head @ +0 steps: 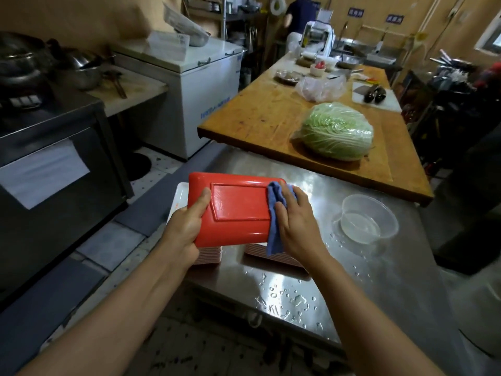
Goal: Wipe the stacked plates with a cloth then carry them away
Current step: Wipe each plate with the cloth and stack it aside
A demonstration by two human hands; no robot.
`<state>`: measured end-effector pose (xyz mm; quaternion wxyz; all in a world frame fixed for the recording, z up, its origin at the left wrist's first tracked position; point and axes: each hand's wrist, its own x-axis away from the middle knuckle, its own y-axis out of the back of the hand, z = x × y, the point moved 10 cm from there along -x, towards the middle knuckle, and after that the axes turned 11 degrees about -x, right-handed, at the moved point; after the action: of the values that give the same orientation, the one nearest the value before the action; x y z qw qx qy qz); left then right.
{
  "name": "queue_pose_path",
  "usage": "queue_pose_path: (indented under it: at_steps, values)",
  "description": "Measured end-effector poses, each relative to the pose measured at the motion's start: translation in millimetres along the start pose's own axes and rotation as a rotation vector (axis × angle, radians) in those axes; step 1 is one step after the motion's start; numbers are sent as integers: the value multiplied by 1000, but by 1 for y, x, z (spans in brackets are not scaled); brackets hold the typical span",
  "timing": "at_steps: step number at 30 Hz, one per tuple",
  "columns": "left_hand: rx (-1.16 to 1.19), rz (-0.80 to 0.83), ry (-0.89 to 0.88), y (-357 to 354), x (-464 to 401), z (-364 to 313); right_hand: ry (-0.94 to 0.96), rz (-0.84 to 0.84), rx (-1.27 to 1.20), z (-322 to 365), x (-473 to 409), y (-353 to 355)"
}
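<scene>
A red rectangular plate (235,210) is held bottom side up above the steel table. My left hand (187,229) grips its left edge, thumb on the underside. My right hand (296,226) presses a blue cloth (275,213) against the plate's right end, fingers curled over the cloth. Under the plate stand two stacks of plates: one at the left (208,255) with a white plate rim (180,196) showing behind, one at the right (273,256). Both stacks are largely hidden by the red plate and my hands.
A clear plastic bowl (368,218) holding water sits to the right on the wet steel table (298,289). Beyond lies a wooden board (265,109) with a wrapped cabbage (337,131). An oven (54,185) and a chest freezer (189,85) stand left. A person (299,14) stands far back.
</scene>
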<state>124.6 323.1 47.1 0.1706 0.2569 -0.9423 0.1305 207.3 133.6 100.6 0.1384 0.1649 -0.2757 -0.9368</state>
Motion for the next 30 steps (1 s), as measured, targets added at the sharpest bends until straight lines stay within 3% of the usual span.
queue_pose_path:
  at_steps: [4, 8, 12, 18, 24, 30]
  values:
    - [-9, 36, -13, 18, -1, -8, -115, -76, -73, -20, -8, -4]
    - [-159, -43, -228, 45, -3, -42, -132, -151, 21, -27, -12, 3]
    - [-803, -192, -680, 51, 1, -88, -193, -184, -118, -34, -4, 3]
    - [-1539, -112, -1188, 8, 17, -66, -251, -160, -244, -41, 0, -10]
    - [-1798, -40, -1296, -1, 16, -26, -296, -146, -295, -52, 5, -22]
    - [-1917, 29, -1234, 1, -1, 4, -320, -180, -306, -60, 11, -20]
